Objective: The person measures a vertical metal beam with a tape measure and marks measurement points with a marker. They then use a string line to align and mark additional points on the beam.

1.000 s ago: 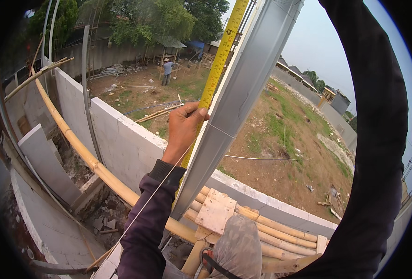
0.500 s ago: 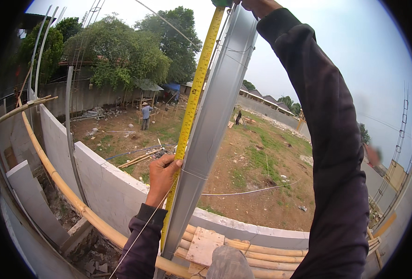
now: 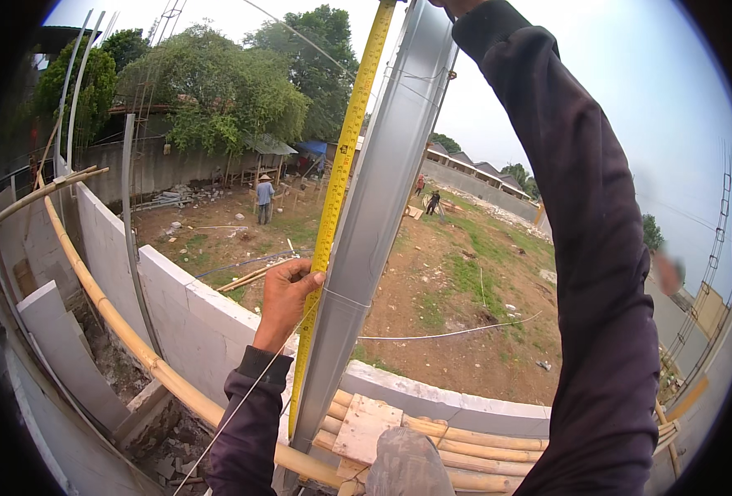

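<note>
A yellow tape measure blade (image 3: 340,161) runs lengthwise along the left side of a long silvery metal channel (image 3: 382,174), which stands steeply tilted in front of me. My left hand (image 3: 286,299) pinches the blade between thumb and fingers, close beside the channel. Thin wire or string (image 3: 345,299) is wrapped round the channel near that hand and again higher up. At the channel's top, my right hand (image 3: 460,7) is mostly cut off by the upper edge, its fingers hidden. A thin cord (image 3: 238,412) slants down past my left sleeve.
Bamboo poles (image 3: 481,463) with a wooden board (image 3: 366,430) lie below, beside my knee (image 3: 407,467). A long bamboo pole (image 3: 118,331) crosses at left, near pale block walls (image 3: 205,314). Beyond, a person in a hat (image 3: 264,198) and others stand on dirt ground (image 3: 432,289).
My left hand has shifted slightly up and left, still pinching the blade. My right hand sits farther out past the upper edge, and the green piece at the tape's top has left view.
</note>
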Motion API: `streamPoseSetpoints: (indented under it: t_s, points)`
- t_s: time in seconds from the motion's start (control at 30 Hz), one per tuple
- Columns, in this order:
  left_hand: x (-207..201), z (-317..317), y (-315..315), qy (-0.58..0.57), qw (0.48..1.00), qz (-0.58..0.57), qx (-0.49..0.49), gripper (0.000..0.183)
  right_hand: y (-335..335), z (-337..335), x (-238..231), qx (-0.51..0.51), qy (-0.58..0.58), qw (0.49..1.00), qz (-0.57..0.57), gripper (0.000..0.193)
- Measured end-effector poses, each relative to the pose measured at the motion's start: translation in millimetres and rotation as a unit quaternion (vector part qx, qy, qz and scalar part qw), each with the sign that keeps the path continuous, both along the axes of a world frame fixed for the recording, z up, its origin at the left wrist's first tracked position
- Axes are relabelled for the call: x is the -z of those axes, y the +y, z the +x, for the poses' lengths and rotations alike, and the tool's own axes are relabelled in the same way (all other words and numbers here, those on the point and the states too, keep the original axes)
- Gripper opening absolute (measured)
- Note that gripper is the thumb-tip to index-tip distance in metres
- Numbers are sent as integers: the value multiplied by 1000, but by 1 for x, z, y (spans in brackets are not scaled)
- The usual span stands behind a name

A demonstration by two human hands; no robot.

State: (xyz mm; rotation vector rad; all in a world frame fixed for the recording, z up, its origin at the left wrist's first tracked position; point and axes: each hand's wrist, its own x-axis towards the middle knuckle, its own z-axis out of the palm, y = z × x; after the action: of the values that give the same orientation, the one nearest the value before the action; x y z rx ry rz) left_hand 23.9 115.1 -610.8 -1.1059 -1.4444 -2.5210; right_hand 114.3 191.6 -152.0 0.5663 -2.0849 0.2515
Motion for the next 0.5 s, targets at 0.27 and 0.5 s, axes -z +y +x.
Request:
streamPoseSetpoints:
  t_s: [0.27, 0.5]
  points:
    - [-2, 0, 0, -3, 1000, -11, -7, 13, 2, 15, 37, 80, -55, 995, 31, 51]
    - [-1, -1, 0, -2, 1000, -16, -19, 14, 14, 1, 69, 34, -103, 990, 86, 72]
